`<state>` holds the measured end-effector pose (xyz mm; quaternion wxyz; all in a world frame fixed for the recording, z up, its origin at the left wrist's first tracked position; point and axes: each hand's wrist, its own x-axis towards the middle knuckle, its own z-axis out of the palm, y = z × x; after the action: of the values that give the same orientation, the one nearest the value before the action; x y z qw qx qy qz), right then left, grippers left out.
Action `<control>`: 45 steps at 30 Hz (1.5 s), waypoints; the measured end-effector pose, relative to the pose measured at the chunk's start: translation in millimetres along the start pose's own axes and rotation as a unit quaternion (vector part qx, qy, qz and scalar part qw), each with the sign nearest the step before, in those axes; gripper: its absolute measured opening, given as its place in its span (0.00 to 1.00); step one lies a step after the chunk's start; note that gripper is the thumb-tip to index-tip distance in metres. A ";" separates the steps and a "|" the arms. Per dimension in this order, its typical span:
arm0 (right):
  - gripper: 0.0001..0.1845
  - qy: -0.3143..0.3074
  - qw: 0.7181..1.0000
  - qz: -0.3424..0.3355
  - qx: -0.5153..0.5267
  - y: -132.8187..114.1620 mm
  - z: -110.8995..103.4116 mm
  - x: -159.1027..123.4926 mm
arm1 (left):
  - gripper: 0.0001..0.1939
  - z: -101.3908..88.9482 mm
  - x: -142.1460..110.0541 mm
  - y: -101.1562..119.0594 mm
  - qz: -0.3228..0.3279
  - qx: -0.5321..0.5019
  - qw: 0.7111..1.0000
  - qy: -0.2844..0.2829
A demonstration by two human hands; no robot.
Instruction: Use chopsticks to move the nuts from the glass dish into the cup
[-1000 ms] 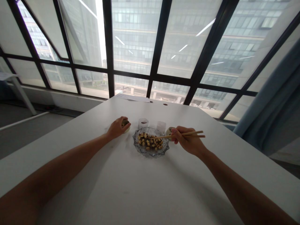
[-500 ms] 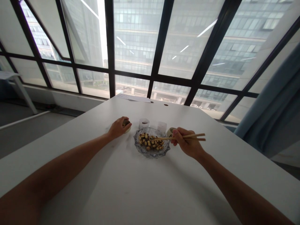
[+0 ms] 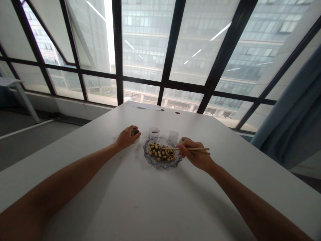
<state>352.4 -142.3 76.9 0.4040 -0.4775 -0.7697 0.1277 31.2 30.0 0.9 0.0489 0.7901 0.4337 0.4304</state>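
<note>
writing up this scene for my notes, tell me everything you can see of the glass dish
The dish looks like clear, patterned glass, shallow, with a jagged, wavy rim. It sits upright on the white table, nearer the camera than two small whitish containers. Inside lie tan, nut-like pieces mixed with darker bits. Chopsticks in the right hand reach over its right rim; whether they touch the glass is unclear.

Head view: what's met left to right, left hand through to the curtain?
Left hand, round container in its grip, glass bowl, right hand, blue curtain. Small cups and chopsticks overlap the bowl, so left out.
</note>
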 end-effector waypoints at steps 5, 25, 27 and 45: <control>0.27 -0.020 0.999 -0.033 -0.024 -11.5 -3.3 0.5 | 0.21 0.2 0.0 -0.4 0.003 0.003 1.000 0.000; 0.29 -0.017 0.999 0.042 0.030 -4.6 -5.4 2.3 | 0.20 0.5 -0.1 -0.3 0.006 0.007 1.000 0.006; 0.28 -0.032 0.999 0.023 0.016 -6.1 -6.1 2.0 | 0.20 0.9 0.0 -0.5 0.007 0.006 1.000 0.010; 0.24 -0.007 0.999 -0.048 -0.025 5.1 2.5 -0.8 | 0.20 2.5 0.2 -2.3 0.011 0.001 1.000 0.011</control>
<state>353.9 -139.9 71.9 0.3925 -0.4489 -0.7974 0.0924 31.6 32.3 -1.5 0.0389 0.7902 0.4255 0.4393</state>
